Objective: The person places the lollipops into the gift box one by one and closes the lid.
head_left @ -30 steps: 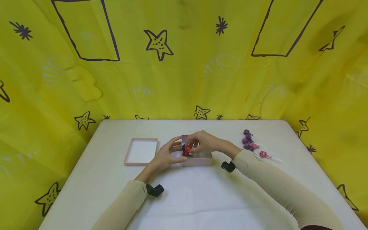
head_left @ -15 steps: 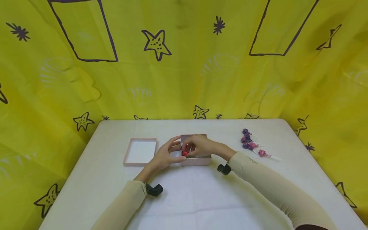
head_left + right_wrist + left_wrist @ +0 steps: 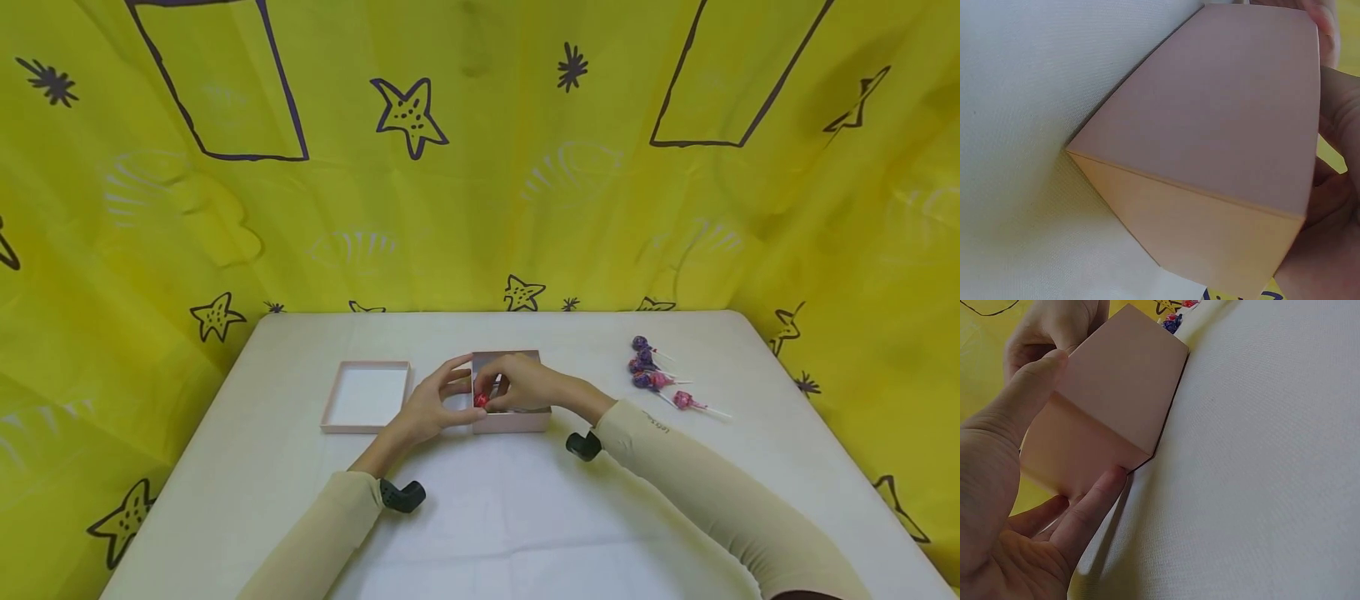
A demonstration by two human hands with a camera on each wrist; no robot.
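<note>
A small pink box [image 3: 517, 422] stands open at the middle of the white table [image 3: 480, 517]. My left hand [image 3: 431, 408] grips its left end, thumb on the near wall and fingers round the corner. In the left wrist view the thumb [image 3: 1029, 394] presses the box [image 3: 1110, 406]. My right hand [image 3: 525, 383] reaches into the box from above and pinches a red-wrapped lollipop [image 3: 481, 401] at the box's left end. The right wrist view shows mostly the box's outer wall [image 3: 1222, 125]; the inside of the box is hidden there.
The box's pink lid [image 3: 367, 396] lies upturned just left of my left hand. Several purple and pink lollipops [image 3: 651, 373] lie in a loose row on the table's right side. A yellow cloth with stars [image 3: 480, 167] surrounds the table.
My right hand has lowered the red lollipop deeper into the box's left end and shifted slightly left. The left hand has kept its hold on the box.
</note>
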